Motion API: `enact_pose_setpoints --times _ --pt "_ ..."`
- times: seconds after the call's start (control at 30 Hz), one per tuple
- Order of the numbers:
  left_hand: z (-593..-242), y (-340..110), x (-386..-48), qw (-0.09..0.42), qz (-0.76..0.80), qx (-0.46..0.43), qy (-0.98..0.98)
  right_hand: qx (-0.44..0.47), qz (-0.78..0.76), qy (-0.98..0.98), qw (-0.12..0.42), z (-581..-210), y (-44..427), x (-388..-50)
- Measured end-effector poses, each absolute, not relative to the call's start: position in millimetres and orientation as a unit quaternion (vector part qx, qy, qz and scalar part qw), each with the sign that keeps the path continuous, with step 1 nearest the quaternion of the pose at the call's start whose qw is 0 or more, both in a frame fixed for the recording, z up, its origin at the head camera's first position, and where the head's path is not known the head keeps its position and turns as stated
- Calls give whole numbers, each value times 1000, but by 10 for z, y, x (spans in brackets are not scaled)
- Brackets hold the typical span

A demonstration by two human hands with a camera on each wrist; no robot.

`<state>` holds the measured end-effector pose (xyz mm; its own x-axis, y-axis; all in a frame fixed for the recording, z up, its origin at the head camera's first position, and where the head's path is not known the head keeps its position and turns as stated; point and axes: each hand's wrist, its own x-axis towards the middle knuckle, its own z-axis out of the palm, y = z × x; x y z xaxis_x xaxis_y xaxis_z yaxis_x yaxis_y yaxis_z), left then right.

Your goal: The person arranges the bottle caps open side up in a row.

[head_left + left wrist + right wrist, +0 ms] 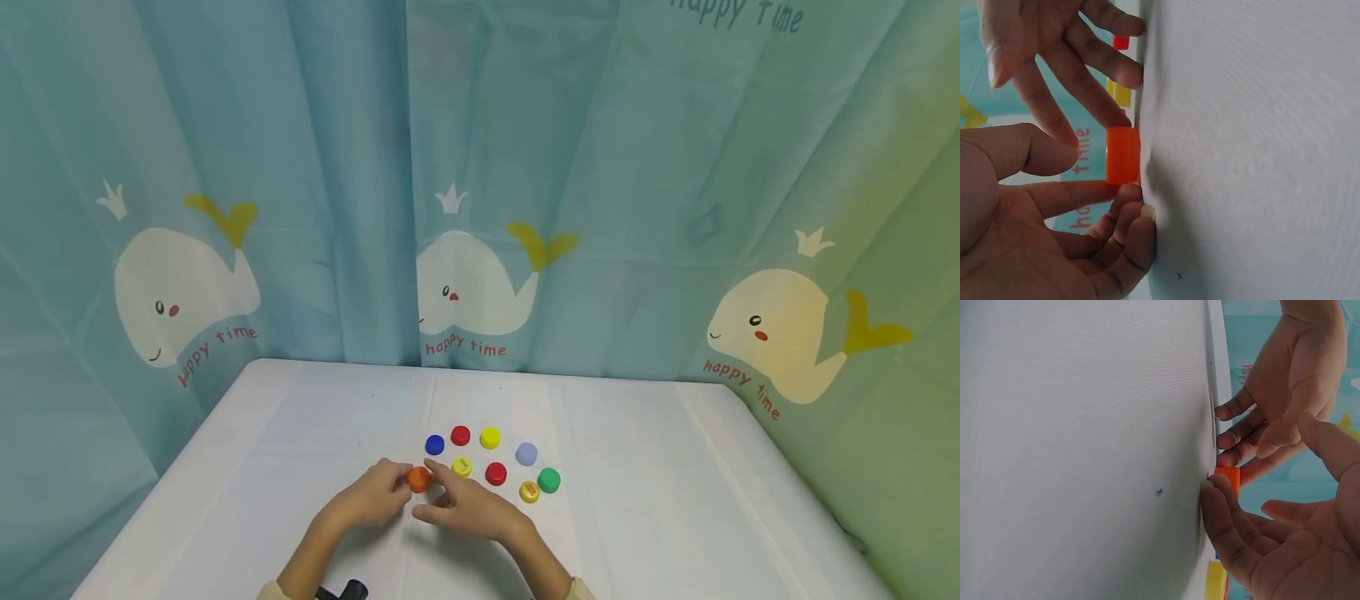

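An orange bottle cap (pixel 418 479) lies flat on the white table between the two hands. My left hand (pixel 372 497) is at its left side; in the left wrist view its index finger touches the cap (pixel 1124 155), with the thumb held apart and the other fingers bent against the tabletop. On the opposite side is my right hand (pixel 471 504), fingers spread, a fingertip at the cap's edge and the thumb away from it. Part of the cap (pixel 1229 478) is hidden behind the right fingers in the right wrist view. Neither hand pinches it.
Past the hands lie several bottle caps: blue (pixel 435 445), red (pixel 461 435), yellow (pixel 491 437), light blue (pixel 527 454), green (pixel 549 480) and yellow with print (pixel 529 492). A black object (pixel 352 590) shows at the near edge. Behind the table hangs a whale-print curtain (pixel 360 208).
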<state>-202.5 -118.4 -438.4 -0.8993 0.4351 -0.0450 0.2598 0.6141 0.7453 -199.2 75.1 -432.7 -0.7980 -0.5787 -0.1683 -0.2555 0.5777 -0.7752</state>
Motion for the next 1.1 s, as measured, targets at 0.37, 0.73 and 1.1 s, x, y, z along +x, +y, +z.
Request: enact_pose_setpoints --times 0.37,0.73,1.1 --pt "-4349 -1193 -2018 142 430 200 869 -246 -388 866 199 -4336 737 -2000" --pt "-4300 -1183 -2017 114 449 212 860 -222 -456 851 137 -4364 692 -2017" --pt "-4236 -1125 -1967 98 457 162 869 -181 -468 862 73 -4363 689 -2032"
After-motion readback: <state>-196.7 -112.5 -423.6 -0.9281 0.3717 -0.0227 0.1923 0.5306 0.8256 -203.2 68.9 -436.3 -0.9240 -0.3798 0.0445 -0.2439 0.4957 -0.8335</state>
